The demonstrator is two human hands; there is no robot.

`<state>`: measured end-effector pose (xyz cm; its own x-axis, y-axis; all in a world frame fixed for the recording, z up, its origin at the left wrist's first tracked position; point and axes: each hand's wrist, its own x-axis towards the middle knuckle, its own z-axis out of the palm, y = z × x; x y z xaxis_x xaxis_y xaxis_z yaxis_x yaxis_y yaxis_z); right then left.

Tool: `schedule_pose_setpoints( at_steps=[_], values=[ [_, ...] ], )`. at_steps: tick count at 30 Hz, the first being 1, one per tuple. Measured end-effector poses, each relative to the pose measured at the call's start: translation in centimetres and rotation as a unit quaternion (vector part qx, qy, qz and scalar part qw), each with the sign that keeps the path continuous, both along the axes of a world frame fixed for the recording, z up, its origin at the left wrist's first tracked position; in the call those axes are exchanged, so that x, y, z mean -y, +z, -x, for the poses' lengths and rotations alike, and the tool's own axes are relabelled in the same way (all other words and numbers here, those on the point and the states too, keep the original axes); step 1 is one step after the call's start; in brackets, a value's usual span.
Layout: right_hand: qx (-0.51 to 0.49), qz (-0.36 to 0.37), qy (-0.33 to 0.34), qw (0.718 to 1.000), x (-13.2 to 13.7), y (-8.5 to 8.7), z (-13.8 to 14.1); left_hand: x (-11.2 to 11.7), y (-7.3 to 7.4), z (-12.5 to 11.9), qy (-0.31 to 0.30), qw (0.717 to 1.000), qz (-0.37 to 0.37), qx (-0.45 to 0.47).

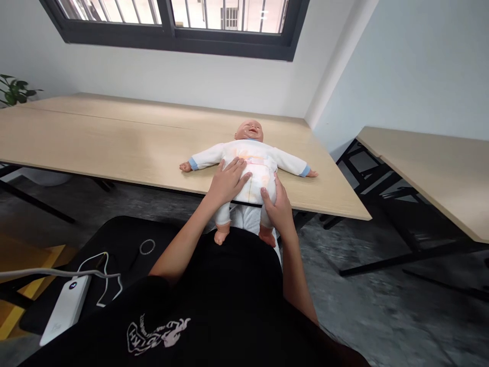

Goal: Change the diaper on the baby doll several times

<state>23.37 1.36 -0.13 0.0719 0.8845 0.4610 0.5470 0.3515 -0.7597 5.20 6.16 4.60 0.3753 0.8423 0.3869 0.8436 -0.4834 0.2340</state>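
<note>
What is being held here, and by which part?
A doll lying on the table. The right hand grips its hip and upper leg; the left hand lies flat on its belly, not gripping.

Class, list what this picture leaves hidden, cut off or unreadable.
Head view:
Belly of the doll, covered by the left hand.
One doll hip, covered by the right hand.
The plant, cut by the left edge.
The power bank, markings too small to read.

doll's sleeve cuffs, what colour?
Light blue cuffs on the white-suited doll; head view shows them.
</note>
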Motion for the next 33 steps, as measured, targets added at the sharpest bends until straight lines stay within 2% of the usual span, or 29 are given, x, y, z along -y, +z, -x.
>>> schedule_pose_setpoints(
  at_steps=[3, 11, 17, 21, 27, 33],
  values=[
    [0.0, 0.002, 0.0, 1.0, -0.1, -0.1, 0.0, 0.1, 0.0, 0.0, 0.003, 1.0, -0.003, -0.007],
    [-0.001, 0.002, 0.008, 1.0, 0.1, 0.1, 0.0, 0.3, -1.5, 0.4, 0.004, 0.999, -0.036, 0.0],
    [-0.002, 0.002, 0.006, 1.0, 0.1, 0.0, -0.1, 0.8, -1.9, 0.8, 0.0, 0.998, -0.047, 0.038],
    [-0.005, 0.002, 0.002, 1.0, 0.0, -0.1, -0.1, 0.8, -1.3, 0.7, -0.008, 0.997, -0.032, 0.066],
    [0.001, 0.005, -0.001, 1.0, 0.0, 0.0, -0.1, 0.4, 0.4, 0.1, -0.007, 0.998, -0.019, 0.059],
    [0.001, 0.006, 0.002, 1.0, 0.0, 0.0, 0.0, 0.6, 0.2, -0.2, 0.008, 0.999, -0.028, 0.04]
  ],
)
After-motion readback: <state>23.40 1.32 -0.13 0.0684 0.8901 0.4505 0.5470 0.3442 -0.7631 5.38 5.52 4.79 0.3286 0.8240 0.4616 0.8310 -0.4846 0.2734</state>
